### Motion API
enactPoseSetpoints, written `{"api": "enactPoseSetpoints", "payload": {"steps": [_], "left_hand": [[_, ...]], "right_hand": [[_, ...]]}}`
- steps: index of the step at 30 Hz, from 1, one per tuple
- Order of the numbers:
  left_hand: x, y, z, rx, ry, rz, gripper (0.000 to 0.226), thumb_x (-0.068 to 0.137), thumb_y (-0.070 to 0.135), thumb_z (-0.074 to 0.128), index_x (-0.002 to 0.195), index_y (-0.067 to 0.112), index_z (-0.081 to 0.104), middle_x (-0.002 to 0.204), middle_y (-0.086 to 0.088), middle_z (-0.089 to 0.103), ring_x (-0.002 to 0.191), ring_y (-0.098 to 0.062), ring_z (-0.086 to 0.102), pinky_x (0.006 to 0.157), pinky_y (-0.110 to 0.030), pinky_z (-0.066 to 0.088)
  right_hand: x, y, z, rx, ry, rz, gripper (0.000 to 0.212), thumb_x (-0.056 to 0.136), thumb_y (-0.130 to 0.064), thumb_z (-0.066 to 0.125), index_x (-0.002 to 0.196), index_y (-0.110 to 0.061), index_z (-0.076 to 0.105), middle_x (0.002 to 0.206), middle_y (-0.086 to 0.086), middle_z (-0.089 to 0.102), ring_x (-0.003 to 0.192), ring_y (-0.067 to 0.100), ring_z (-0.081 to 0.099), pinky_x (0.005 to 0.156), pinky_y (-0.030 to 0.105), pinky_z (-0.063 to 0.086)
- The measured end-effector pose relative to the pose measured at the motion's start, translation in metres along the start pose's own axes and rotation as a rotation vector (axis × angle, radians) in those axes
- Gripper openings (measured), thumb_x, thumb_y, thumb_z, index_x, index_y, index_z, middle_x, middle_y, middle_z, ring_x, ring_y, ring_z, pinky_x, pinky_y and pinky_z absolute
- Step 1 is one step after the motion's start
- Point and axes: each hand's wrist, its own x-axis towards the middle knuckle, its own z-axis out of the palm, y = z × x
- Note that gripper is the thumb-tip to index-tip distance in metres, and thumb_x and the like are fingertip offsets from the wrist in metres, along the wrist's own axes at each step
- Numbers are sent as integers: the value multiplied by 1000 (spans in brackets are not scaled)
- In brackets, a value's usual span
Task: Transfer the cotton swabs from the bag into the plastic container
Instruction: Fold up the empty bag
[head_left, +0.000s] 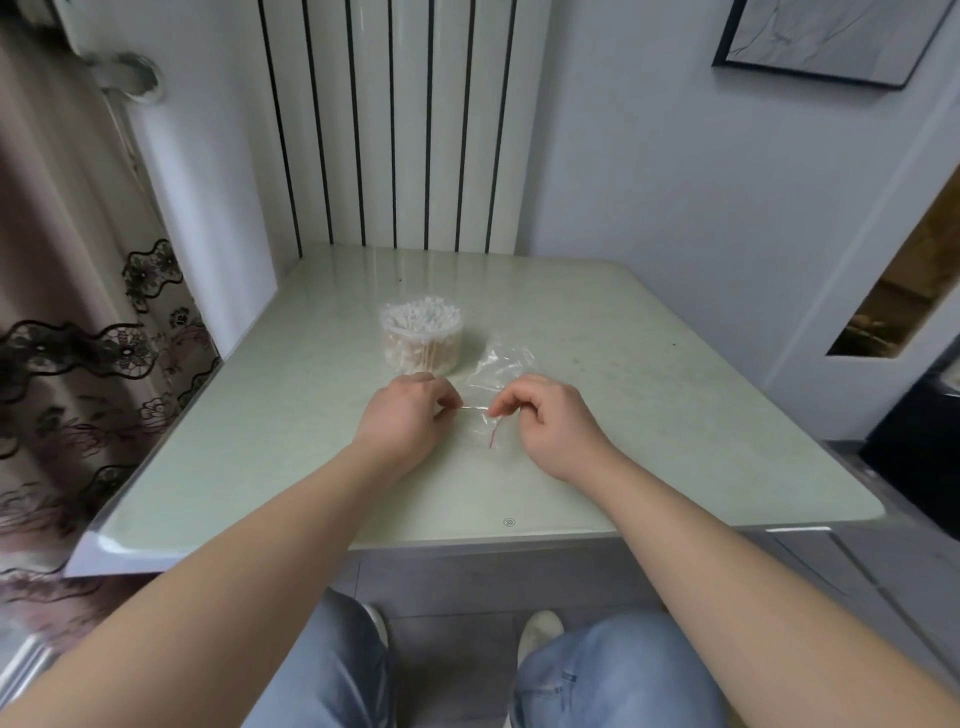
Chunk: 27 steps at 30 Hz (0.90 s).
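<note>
Both hands, the left hand (405, 410) and the right hand (550, 421), pinch the clear bag's (501, 366) red-lined mouth on the pale green table (675, 415), with the swab-filled plastic container (422, 338) just beyond, before a striped radiator (395, 119) and patterned curtain (62, 312) at left.

Fingertips of L hand (410, 410) & R hand (545, 421) were curled under, hidden where they pinched the bag (501, 364). The clear bag's near outline & contents couldn't be told. The framed pic (831, 36), far right, was cut by the top edge. The mark (509, 522) at the near edge of the table (260, 467) was too small to read.
</note>
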Motion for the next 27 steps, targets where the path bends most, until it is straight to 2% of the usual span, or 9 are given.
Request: {"api": "enactPoseSetpoints", "payload": {"steps": [3, 5, 8, 11, 13, 16, 18, 21, 27], "left_hand": [[-4, -8, -6, -43, 2, -5, 13, 96, 16, 61, 104, 21, 70, 105, 1, 71, 98, -22, 64, 81, -31, 48], [-8, -13, -12, -99, 38, -18, 11, 95, 12, 61, 101, 19, 68, 98, 0, 71, 91, -22, 65, 80, -33, 50], [-11, -15, -18, -187, 97, -32, 15, 93, 7, 62, 90, 22, 62, 85, 6, 67, 79, -18, 65, 76, -30, 51], [-14, -13, -23, -230, 124, -46, 21, 91, 6, 62, 85, 27, 60, 83, 12, 66, 75, -4, 63, 70, -17, 47], [-15, -13, -26, -254, 142, -76, 23, 89, 5, 61, 84, 28, 62, 85, 12, 67, 74, 0, 63, 68, -9, 44], [-14, -12, -31, -290, 180, -156, 25, 86, 4, 59, 83, 28, 64, 83, 7, 67, 71, -12, 65, 67, -15, 46], [-14, -11, -34, -302, 198, -205, 23, 85, 4, 57, 82, 24, 67, 77, 4, 66, 67, -15, 65, 67, -21, 48], [-17, -8, -39, -314, 155, -207, 20, 85, 3, 57, 82, 19, 67, 71, 5, 67, 57, -7, 65, 63, -16, 48], [-24, -9, -41, -332, 107, -207, 22, 85, 1, 56, 79, 20, 67, 68, 9, 67, 56, -7, 67, 62, -16, 50]], "right_hand": [[12, 16, -2, -125, 262, 153, 36, 84, 5, 52, 101, -18, 73, 105, 2, 64, 98, 16, 59, 92, 19, 43], [21, 20, -3, -65, 253, 392, 32, 92, -15, 60, 123, -20, 65, 124, 4, 60, 115, 23, 57, 106, 35, 43], [28, 11, -2, 340, 92, 659, 46, 96, -37, 62, 139, -24, 51, 130, 0, 58, 105, 23, 66, 89, 42, 56], [29, -3, 1, 597, 51, 646, 23, 100, -31, 60, 121, -21, 61, 130, 11, 59, 81, 23, 70, 64, 38, 57], [29, -10, 4, 702, 62, 638, 29, 102, -39, 52, 112, -15, 66, 124, 18, 61, 76, 24, 70, 58, 37, 57], [30, -14, 5, 815, 44, 651, 52, 100, -55, 46, 119, -10, 64, 109, 13, 63, 78, 29, 70, 58, 40, 57], [29, -13, 6, 731, 1, 586, 40, 99, -47, 55, 116, -13, 64, 107, 12, 63, 76, 28, 69, 59, 39, 57], [30, -13, 9, 673, 24, 597, 21, 100, -33, 60, 100, -13, 65, 98, 11, 66, 71, 24, 68, 58, 36, 56], [36, -11, 4, 774, 58, 653, 22, 97, -38, 63, 97, -16, 66, 84, 0, 67, 71, 19, 66, 57, 30, 52]]}}
